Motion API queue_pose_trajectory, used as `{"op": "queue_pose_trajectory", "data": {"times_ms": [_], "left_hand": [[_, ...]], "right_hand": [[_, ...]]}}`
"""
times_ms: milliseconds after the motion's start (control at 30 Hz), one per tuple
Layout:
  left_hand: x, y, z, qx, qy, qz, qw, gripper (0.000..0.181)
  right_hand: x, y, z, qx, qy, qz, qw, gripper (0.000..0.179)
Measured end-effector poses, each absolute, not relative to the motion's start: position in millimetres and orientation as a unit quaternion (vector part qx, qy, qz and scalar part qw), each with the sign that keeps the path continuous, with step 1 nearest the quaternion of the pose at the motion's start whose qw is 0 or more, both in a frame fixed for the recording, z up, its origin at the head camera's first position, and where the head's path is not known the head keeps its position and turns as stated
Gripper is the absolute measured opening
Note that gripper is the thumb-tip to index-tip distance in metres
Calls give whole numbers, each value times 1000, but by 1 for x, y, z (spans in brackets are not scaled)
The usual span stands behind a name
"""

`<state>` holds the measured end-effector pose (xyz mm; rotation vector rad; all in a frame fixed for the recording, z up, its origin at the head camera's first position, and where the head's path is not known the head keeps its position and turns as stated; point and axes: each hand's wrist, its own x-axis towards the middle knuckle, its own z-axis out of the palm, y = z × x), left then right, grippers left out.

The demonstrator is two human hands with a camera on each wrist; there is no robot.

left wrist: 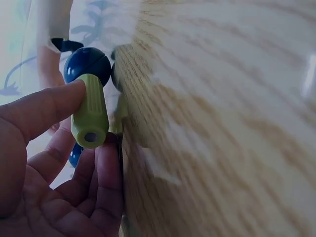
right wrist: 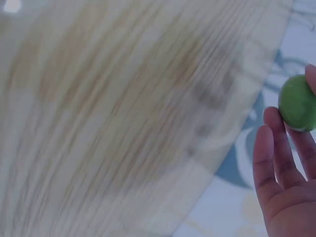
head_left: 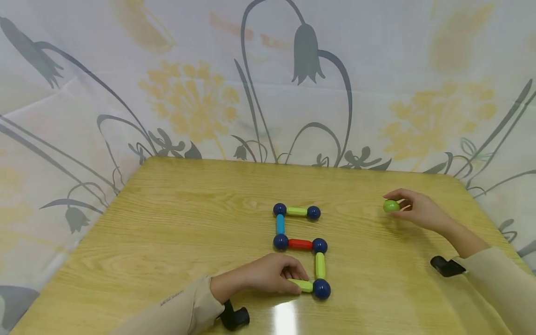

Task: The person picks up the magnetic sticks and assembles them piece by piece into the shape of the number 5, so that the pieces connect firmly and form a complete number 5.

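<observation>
Dark blue balls and coloured rods form an S-like chain on the table. My left hand (head_left: 274,274) pinches the lime-green rod (head_left: 304,285) at its lower end, and that rod's far tip meets a dark blue ball (head_left: 321,289). In the left wrist view the thumb lies on the same ridged rod (left wrist: 90,111), whose near end shows a small metal disc. Off to the right, my right hand (head_left: 423,211) holds a green ball (head_left: 391,206) between thumb and fingers, above the table. The right wrist view shows that green ball (right wrist: 297,103) at its edge, partly cut off.
Further along the chain are a second lime rod (head_left: 320,265), a red rod (head_left: 300,244), a blue rod (head_left: 280,225) and another lime rod (head_left: 297,211), joined by several dark blue balls. A flower-printed cloth (head_left: 268,93) hangs behind the wooden table (head_left: 188,200).
</observation>
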<state>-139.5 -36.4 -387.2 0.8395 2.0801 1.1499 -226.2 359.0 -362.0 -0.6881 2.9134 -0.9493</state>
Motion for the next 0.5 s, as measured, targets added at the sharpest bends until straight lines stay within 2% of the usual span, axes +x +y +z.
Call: {"op": "queue_pose_trajectory", "data": {"times_ms": [233,500], "left_hand": [[-141,-36,-385,300,800,430,293,16],[-139,-42,-388,281,794,455,289,16]], "right_hand": [[-209,319,-355,-232,912,-337,12,38],[-188,285,-357,-287,895,-342,4,32]]}}
